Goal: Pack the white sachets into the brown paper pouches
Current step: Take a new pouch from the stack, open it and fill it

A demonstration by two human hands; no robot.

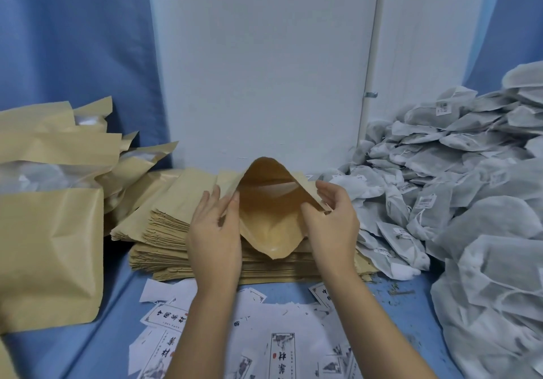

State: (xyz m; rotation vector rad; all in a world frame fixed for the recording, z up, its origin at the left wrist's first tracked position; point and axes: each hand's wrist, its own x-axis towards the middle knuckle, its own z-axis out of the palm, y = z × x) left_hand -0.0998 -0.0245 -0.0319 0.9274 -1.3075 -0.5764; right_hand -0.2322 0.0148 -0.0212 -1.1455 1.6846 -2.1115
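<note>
You hold one brown paper pouch [270, 220] between your two hands, directly above the stack of flat pouches [164, 223], with its mouth spread wide and facing you. Your left hand [214, 231] pinches the left edge of the mouth, thumb inside the lip and fingers behind it. Your right hand [329, 220] grips the right edge the same way, thumb curled over the rim. The pouch lies in the gap between the hands, its far lip arched up above your fingertips and its near lip sagging down toward the stack. A pale strip shows deep inside the pouch; it may be a window in the far wall, but the view is too soft to be sure.

The white sachets [440, 173] lie in a large loose heap to the right of the stack, the nearest ones just beside your right hand and touching the stack's right edge. Filled pouches [50, 246] stand to the left of the stack, some with their tops open. Printed paper slips [282, 346] are scattered on the blue-covered worktop [97, 349] in front of the stack, under your forearms. A white panel [264, 70] rises behind the stack.
</note>
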